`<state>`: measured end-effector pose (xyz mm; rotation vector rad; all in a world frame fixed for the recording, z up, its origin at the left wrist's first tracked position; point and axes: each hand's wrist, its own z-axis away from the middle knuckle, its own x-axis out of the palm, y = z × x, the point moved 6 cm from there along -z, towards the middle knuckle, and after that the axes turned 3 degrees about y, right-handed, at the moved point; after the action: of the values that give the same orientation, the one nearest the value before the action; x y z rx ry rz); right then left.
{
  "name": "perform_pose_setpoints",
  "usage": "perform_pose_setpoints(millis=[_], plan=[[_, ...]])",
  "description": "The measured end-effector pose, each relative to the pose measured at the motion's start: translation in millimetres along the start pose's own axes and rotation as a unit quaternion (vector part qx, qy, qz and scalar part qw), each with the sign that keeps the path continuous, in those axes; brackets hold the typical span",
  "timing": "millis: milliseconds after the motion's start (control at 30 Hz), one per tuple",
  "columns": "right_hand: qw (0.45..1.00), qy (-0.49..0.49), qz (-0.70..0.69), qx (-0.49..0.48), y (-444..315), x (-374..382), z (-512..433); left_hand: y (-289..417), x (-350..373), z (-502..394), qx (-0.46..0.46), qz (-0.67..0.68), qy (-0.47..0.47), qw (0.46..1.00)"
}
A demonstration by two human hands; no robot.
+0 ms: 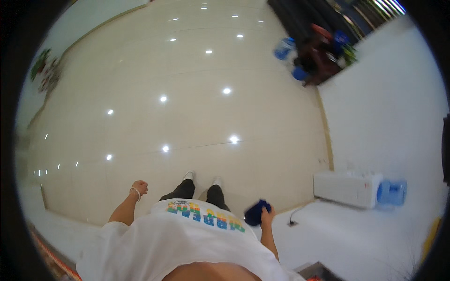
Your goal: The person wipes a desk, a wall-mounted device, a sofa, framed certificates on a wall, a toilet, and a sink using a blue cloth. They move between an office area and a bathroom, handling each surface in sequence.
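Note:
At my right side, my right hand (268,213) grips a dark navy-blue item (256,213), which looks like soft fabric; blur hides exactly what it is. On the other side, my left hand (141,187) hangs away from my body over the floor. Its fingers are loosely curled and nothing shows in them. A pale bracelet (135,194) circles the left wrist. Both hands are apart from any furniture.
Glossy beige floor tiles (197,119) reflect the ceiling lights. To the right, a white water dispenser (344,189) with a blue bottle (393,192) stands by the wall, near a plugged-in cord (292,221). Farther off are a dark sofa (299,17), a brown wooden table (321,61) and a water bottle (283,49).

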<state>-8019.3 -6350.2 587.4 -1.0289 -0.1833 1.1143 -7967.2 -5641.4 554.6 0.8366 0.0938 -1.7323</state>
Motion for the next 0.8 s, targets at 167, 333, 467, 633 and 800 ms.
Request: perform_pose_setpoints(millis=[167, 333, 467, 633, 800], plan=[[0.941, -0.328, -0.064, -0.056, -197.6, 253.1, -4.2, -29.5, 5.4, 64.0, 0.02, 0.193, 0.028, 0.981], [0.77, -0.577, -0.254, 0.099, -367.3, 389.5, 112.4, -81.4, 23.8, 96.7, 0.117, 0.369, 0.143, 0.911], [0.688, -0.665, -0.271, 0.108, -398.1, 473.3, 238.9, -188.8, 10.5, 92.5, -0.019, 0.318, 0.196, 0.928], [0.712, -0.661, -0.143, 0.189, -345.2, 604.3, 398.1, -263.5, -81.4, 80.7, -0.108, 0.439, 0.213, 0.866], [0.651, -0.707, 0.007, 0.276, -306.2, 713.6, 506.2, -244.2, -212.4, 46.4, -0.06, 0.504, 0.316, 0.802]])
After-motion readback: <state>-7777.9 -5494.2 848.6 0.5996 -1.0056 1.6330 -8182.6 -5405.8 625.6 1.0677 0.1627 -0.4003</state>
